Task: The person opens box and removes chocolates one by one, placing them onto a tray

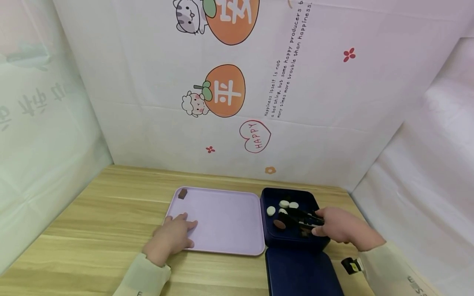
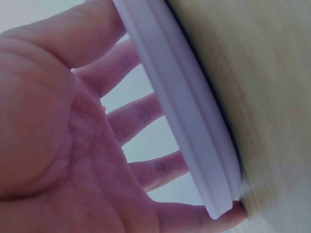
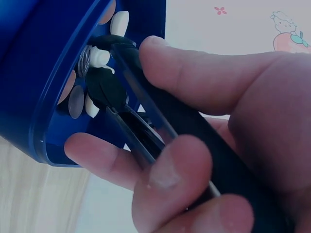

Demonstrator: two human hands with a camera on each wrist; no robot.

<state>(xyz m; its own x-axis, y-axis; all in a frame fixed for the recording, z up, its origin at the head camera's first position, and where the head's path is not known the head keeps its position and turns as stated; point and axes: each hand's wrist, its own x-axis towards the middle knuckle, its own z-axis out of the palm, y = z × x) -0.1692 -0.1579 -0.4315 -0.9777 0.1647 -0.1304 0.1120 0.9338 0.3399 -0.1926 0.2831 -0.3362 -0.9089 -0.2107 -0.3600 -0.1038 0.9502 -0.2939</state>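
My right hand (image 1: pixel 338 226) grips black tongs (image 3: pixel 108 90), thumb on one arm and fingers on the other. Their dark tips reach down into a navy box (image 1: pixel 292 243). A small white piece (image 3: pixel 100 57) shows at the gap between the tips; I cannot tell whether they pinch it. Around them in the box lie several white discs (image 1: pixel 271 211), a brown disc (image 1: pixel 279 224) and a grey coiled bit (image 3: pixel 84 61). At the left edge of a lilac tray (image 1: pixel 229 222), my left hand (image 1: pixel 171 235) rests with fingers spread over the rim.
One brown angular piece (image 1: pixel 183 193) lies in the tray's far left corner. In front of the box is a flat navy lid (image 1: pixel 301 271). The wooden table (image 1: pixel 92 230) ends at a printed white curtain (image 1: pixel 314 144) behind, with white cloth on both sides.
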